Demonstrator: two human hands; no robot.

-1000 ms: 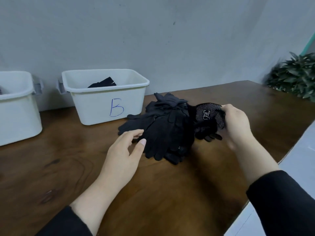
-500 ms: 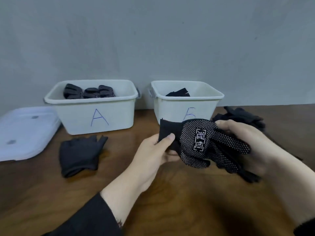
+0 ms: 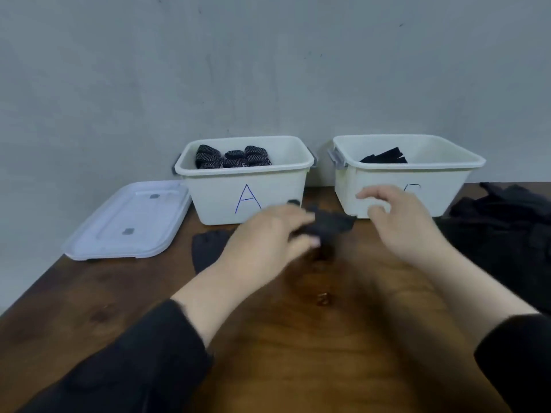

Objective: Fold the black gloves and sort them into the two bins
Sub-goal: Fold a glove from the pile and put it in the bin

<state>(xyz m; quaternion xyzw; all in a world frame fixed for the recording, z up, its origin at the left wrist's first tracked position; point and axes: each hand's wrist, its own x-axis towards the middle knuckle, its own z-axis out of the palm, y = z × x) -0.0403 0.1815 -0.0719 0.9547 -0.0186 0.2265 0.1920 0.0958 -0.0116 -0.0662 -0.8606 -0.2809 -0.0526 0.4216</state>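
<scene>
My left hand (image 3: pixel 268 236) grips a blurred black glove (image 3: pixel 331 223) in front of the gap between the two white bins. My right hand (image 3: pixel 396 219) hovers just right of that glove with fingers loosely curled and holds nothing. Bin A (image 3: pixel 220 198) holds several folded dotted gloves (image 3: pixel 232 158). The right bin (image 3: pixel 447 186) holds a plain black glove (image 3: pixel 384 158); its letter is partly hidden by my right hand. Another black glove (image 3: pixel 208 248) lies flat on the table under my left wrist. A pile of black gloves (image 3: pixel 504 234) lies at the right.
A translucent white bin lid (image 3: pixel 128 222) lies on the wooden table (image 3: pixel 298 338) left of bin A. A grey wall (image 3: pixel 268 70) stands right behind the bins. The table's left edge runs diagonally at the lower left.
The dotted glove was held in both hands half a second ago; now only my left hand has it, further forward, and my right hand has let go. The view has shifted left.
</scene>
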